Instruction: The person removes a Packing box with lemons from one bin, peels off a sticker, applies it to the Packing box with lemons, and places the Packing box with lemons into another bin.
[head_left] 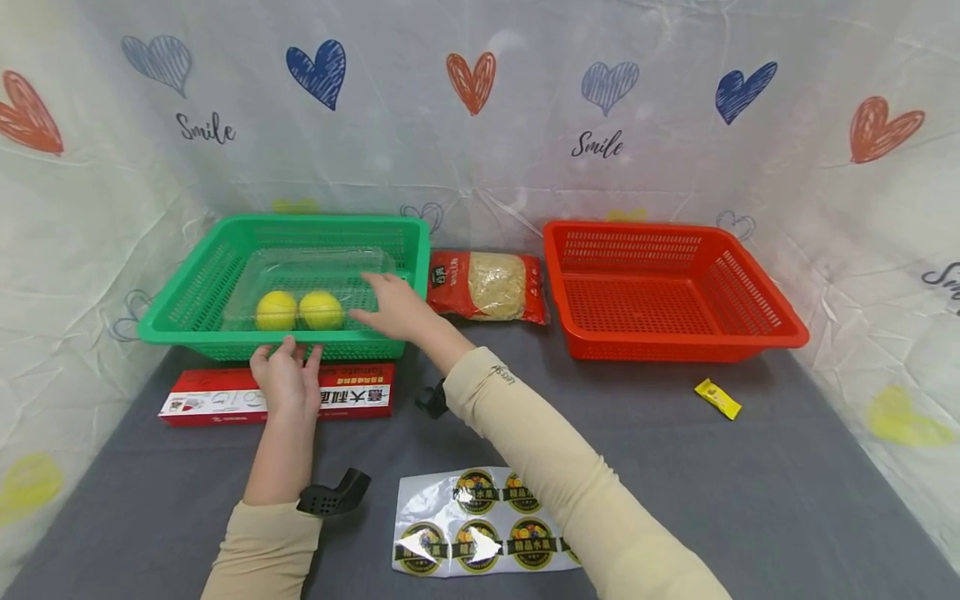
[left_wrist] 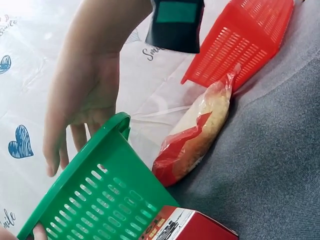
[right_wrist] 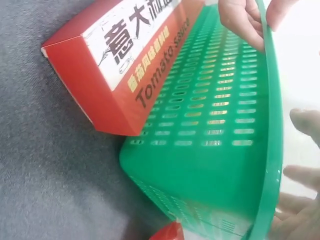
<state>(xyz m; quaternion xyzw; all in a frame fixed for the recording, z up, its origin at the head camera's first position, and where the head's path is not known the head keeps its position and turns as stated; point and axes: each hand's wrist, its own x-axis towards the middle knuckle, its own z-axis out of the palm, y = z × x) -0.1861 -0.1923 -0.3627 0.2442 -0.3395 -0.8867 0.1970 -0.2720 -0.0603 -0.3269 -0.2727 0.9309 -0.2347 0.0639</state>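
Head view: two yellow balls (head_left: 321,310) in clear plastic container (head_left: 307,263), inside green slotted plastic basket (head_left: 322,223); right hand (head_left: 393,307) spread above, contact unclear. Light touch advisable on thin plastic. Grey cloth tabletop (head_left: 652,475), white heart-printed sheeting (head_left: 525,179) behind.

Left wrist: right hand hangs partly behind basket.

Right wrist: left hand (right_wrist: 243,21) pinches rim (right_wrist: 274,100); steady hold should prevent sliding.

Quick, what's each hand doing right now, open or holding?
Left hand: holding the near rim of the green basket.
Right hand: open, over that basket.
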